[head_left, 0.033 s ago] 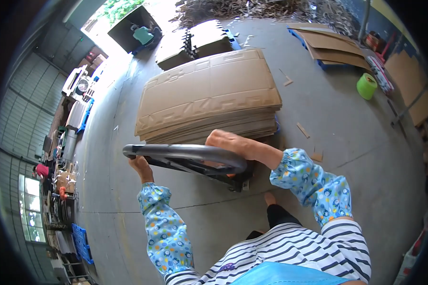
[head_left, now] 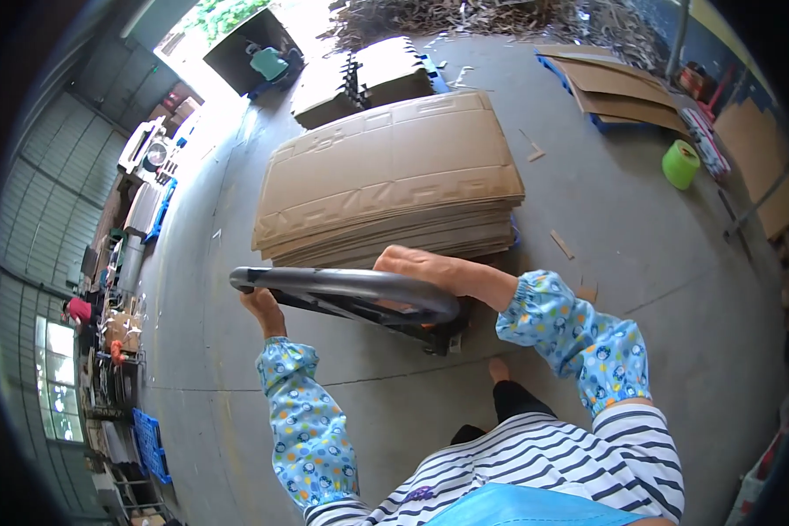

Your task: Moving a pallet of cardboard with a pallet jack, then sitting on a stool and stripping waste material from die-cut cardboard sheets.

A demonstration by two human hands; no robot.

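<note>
A person's left hand [head_left: 263, 305] clasps the left end of a dark looped handle [head_left: 351, 281]; the right hand [head_left: 422, 266] rests against it, grip unclear, before stacked cardboard [head_left: 390, 162].

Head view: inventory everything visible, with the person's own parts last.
Loop handle: one, dark grey, centre
Large cardboard stack: one, brown, beyond handle
Notched stacks: two, pale-topped, farther back
Scrap heap: one, brown, top
Cardboard sheets: several, brown, upper right
Tub: one, lime green, right
Pallets: several, blue, lower left, elsewhere
Window: one, bright, left
Box-like object: one, dark, upper left
Co-workers: two, green and red tops, left
Clutter: uncountable, mixed, left
Sleeve covers: two, patterned blue, foreground
Striped shirt: one, white-and-dark, bottom
Left grip: one, ungloved, handle's left end
Right grip: one, ungloved, over handle
</note>
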